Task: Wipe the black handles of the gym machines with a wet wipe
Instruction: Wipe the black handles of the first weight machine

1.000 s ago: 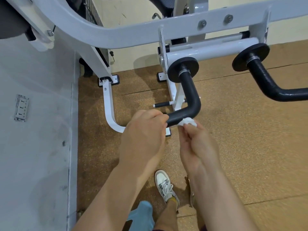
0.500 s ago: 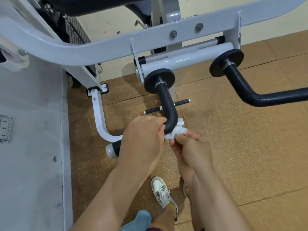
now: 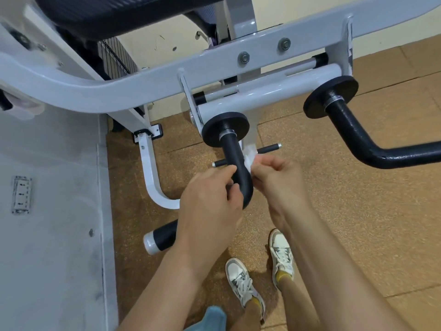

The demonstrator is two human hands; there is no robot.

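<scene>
A bent black handle (image 3: 235, 161) hangs from a black disc on the white machine frame (image 3: 143, 84). My left hand (image 3: 210, 201) grips the handle's lower, near end, which it mostly hides. My right hand (image 3: 278, 177) pinches a crumpled white wet wipe (image 3: 249, 156) against the right side of the handle's upright part, just below the disc. A second black handle (image 3: 358, 139) with its own disc sticks out to the right, untouched.
A grey wall (image 3: 52, 211) with a socket plate (image 3: 21, 194) stands close on the left. White frame legs (image 3: 150, 173) and a black-and-white roller end (image 3: 162, 236) sit on the brown cork floor. My two sneakers (image 3: 241, 280) stand below the handle.
The right hand has slid the wipe up from the handle's bend along its right side toward the disc. The left hand kept its grip on the lower end. The view shifted slightly.
</scene>
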